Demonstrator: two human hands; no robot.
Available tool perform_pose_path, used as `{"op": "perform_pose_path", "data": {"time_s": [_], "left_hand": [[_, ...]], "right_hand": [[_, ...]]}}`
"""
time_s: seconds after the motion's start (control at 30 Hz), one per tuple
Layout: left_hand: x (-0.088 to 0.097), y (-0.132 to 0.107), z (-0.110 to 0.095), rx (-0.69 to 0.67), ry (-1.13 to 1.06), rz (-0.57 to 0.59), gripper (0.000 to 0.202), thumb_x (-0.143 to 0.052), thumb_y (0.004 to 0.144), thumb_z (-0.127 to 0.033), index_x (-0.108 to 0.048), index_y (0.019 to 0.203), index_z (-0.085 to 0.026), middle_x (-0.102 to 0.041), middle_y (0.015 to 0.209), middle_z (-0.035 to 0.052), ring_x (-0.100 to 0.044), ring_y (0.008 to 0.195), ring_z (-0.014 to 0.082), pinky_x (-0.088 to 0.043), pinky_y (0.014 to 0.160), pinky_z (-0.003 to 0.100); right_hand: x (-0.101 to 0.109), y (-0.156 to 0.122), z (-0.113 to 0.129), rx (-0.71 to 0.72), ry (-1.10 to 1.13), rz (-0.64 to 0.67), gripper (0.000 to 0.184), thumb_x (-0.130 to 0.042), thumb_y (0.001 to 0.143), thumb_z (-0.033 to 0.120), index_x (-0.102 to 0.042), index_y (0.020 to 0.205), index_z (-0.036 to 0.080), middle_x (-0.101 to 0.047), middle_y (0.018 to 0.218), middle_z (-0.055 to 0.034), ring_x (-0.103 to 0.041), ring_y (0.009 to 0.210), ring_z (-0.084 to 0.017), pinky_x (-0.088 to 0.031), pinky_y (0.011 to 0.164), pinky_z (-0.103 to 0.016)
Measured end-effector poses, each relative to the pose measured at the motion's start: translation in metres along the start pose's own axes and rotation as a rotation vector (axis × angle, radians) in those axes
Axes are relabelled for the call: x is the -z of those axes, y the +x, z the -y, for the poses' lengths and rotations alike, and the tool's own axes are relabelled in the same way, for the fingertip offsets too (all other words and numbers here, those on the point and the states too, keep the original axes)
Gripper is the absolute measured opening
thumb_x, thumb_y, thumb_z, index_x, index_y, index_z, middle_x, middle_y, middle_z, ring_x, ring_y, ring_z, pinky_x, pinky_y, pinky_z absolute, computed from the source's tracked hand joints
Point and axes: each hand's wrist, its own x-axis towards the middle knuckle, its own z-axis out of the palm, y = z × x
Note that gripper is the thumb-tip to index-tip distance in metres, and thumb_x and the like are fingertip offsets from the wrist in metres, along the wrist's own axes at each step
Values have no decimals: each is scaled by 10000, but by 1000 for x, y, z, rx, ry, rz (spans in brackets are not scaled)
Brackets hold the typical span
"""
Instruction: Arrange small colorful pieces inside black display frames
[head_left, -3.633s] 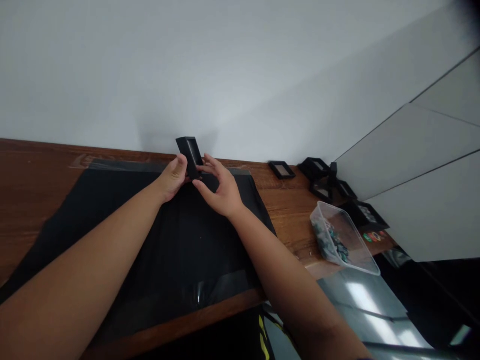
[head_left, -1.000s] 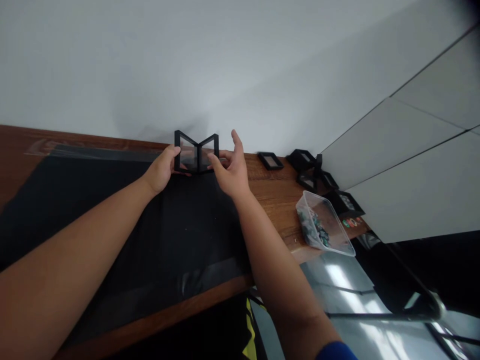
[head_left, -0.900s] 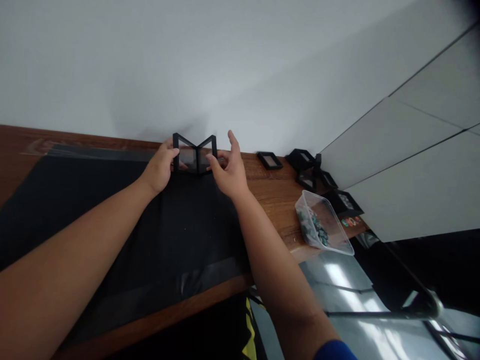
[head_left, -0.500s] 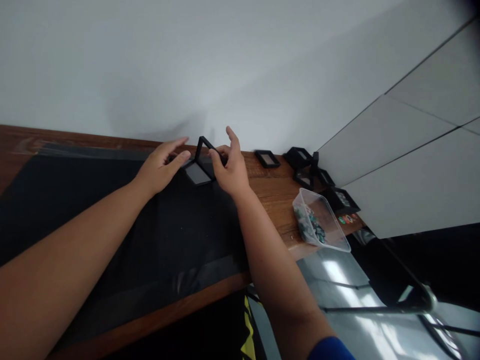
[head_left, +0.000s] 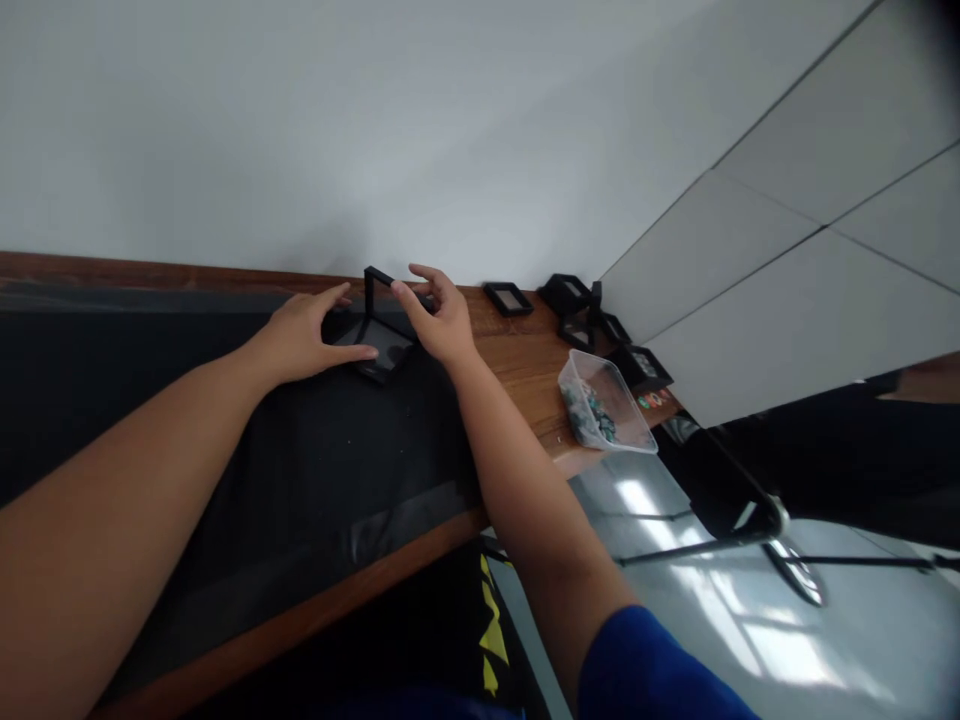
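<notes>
A black hinged display frame (head_left: 390,345) with film-like panels stands half unfolded on the black mat (head_left: 315,480): one half lies flat, the other is raised. My right hand (head_left: 444,318) pinches the raised half's right side between thumb and fingers, some fingers hidden behind it. At the frame's left, my left hand (head_left: 296,338) has its thumb and fingers spread apart. Its thumb tip lies over the flat half; whether it presses there I cannot tell.
More black frames (head_left: 508,298) rest along the wall at right, some stacked (head_left: 566,294). A clear plastic tub (head_left: 607,405) holding small greenish packets sits at the wooden table's right edge, near round coloured stickers (head_left: 654,399). Metal tubing (head_left: 705,548) stands over the floor beyond.
My view has shifted, so the table things appear further left. My left hand has spread wider, its thumb now over the frame's flat half. My right hand still grips the raised half.
</notes>
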Motion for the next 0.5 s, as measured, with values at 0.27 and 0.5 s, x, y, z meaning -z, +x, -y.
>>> {"op": "perform_pose_path", "data": {"time_s": [0.27, 0.5], "left_hand": [[-2, -3, -24, 67, 618, 172, 1274, -846, 919, -731, -300, 1872, -86, -617, 1733, 254, -468, 1674, 486, -372, 1372, 581], [-5, -3, -39, 99, 615, 177, 1158, -800, 975, -675, -354, 1847, -58, -619, 1744, 242, -477, 1675, 495, -380, 1378, 597]], "right_hand": [[-10, -6, -3, -99, 37, -168, 640, -681, 1112, 705, -642, 1506, 203, -773, 1366, -128, -727, 1082, -193, -608, 1031, -353], [109, -37, 46, 223, -231, -279, 368, -729, 1084, 620, -697, 1065, 254, -748, 1065, -39, -692, 971, -184, -591, 878, -334]]}}
